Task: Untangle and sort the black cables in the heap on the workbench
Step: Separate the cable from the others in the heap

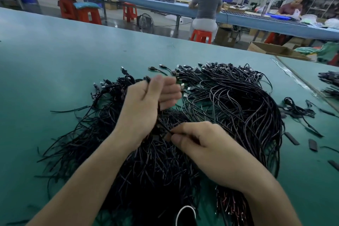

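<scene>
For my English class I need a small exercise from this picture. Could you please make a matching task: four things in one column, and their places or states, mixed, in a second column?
Things
1. left hand
2. right hand
3. cardboard box
4. white loop

Places or states
A. at the bottom edge, in the heap
B. pinches one thin cable
C. beyond the far edge of the workbench
D. holds up a bunch of cables

Pairs: 1-D, 2-B, 3-C, 4-A

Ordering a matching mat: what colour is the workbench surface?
The workbench is teal green, best seen in the head view.
</scene>
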Motion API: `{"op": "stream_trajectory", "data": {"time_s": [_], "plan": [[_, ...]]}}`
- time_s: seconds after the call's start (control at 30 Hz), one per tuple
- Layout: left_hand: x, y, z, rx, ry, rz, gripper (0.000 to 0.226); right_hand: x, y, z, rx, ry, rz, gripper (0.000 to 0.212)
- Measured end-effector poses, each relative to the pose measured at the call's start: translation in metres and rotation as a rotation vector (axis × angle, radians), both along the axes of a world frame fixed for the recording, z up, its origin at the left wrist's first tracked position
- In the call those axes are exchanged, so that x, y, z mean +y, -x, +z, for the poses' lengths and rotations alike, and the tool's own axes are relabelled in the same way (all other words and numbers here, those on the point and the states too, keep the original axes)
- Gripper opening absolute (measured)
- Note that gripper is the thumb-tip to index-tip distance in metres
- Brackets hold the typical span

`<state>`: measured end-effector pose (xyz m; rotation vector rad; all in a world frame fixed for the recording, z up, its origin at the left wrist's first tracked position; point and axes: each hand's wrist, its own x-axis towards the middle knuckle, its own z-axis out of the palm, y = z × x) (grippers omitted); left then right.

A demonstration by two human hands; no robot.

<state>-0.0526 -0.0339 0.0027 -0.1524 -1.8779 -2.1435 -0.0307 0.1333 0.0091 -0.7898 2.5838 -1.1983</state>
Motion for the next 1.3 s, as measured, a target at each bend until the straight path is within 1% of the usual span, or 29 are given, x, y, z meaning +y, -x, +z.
{"op": "stream_trajectory", "data": {"time_s": [0.03, 0.07, 0.13, 0.2, 0.3, 0.37, 0.4, 0.47, 0.57, 0.63, 0.73, 0.93, 1.0, 1.07, 1.2, 1.23, 1.3], "plan": [[0.000, 0.000, -0.002, -0.022, 0.169, 0.035, 0.039, 0.004, 0.002, 0.002, 0.039, 0.012, -0.031, 0.015], [0.002, -0.001, -0.004, -0.057, 0.298, 0.011, 0.040, 0.008, 0.003, 0.004, 0.091, 0.023, -0.066, 0.016], [0.009, -0.006, -0.003, -0.146, 0.449, -0.126, 0.044, 0.014, 0.004, 0.009, 0.162, 0.053, -0.107, 0.018], [0.015, -0.011, -0.001, -0.232, 0.483, -0.277, 0.054, 0.018, 0.004, 0.011, 0.193, 0.117, -0.117, 0.019], [0.016, -0.018, 0.004, -0.316, 0.515, -0.456, 0.076, 0.020, 0.005, 0.014, 0.222, 0.279, -0.130, 0.015], [0.011, -0.021, 0.008, -0.377, 0.477, -0.554, 0.080, 0.021, 0.007, 0.015, 0.225, 0.386, -0.174, 0.021], [0.009, -0.022, 0.010, -0.387, 0.415, -0.617, 0.078, 0.022, 0.008, 0.014, 0.193, 0.451, -0.183, 0.024], [0.006, -0.024, 0.012, -0.362, 0.228, -0.745, 0.064, 0.021, 0.008, 0.013, 0.057, 0.571, -0.135, 0.021], [0.003, -0.024, 0.011, -0.349, 0.017, -0.845, 0.054, 0.021, 0.009, 0.012, -0.128, 0.628, -0.008, 0.011], [0.003, -0.023, 0.010, -0.370, -0.040, -0.839, 0.054, 0.022, 0.010, 0.011, -0.156, 0.609, 0.009, 0.010], [0.007, -0.023, 0.009, -0.357, -0.022, -0.799, 0.056, 0.023, 0.011, 0.009, -0.118, 0.566, -0.004, 0.013], [0.007, -0.023, 0.011, -0.373, -0.101, -0.798, 0.057, 0.020, 0.012, 0.007, -0.158, 0.610, 0.022, 0.014], [0.010, -0.022, 0.011, -0.397, -0.078, -0.726, 0.062, 0.020, 0.014, 0.006, -0.158, 0.634, 0.004, 0.012], [0.013, -0.020, 0.010, -0.411, -0.038, -0.599, 0.061, 0.018, 0.014, 0.004, -0.112, 0.626, -0.034, 0.011], [0.025, -0.014, 0.002, -0.330, 0.063, -0.309, 0.065, 0.009, 0.014, 0.000, 0.014, 0.613, -0.111, 0.015], [0.026, -0.013, 0.001, -0.314, 0.053, -0.261, 0.065, 0.007, 0.014, -0.001, 0.071, 0.588, -0.135, 0.016], [0.026, -0.013, 0.001, -0.360, -0.068, -0.254, 0.060, 0.003, 0.012, -0.001, 0.158, 0.578, -0.152, 0.016]]}}
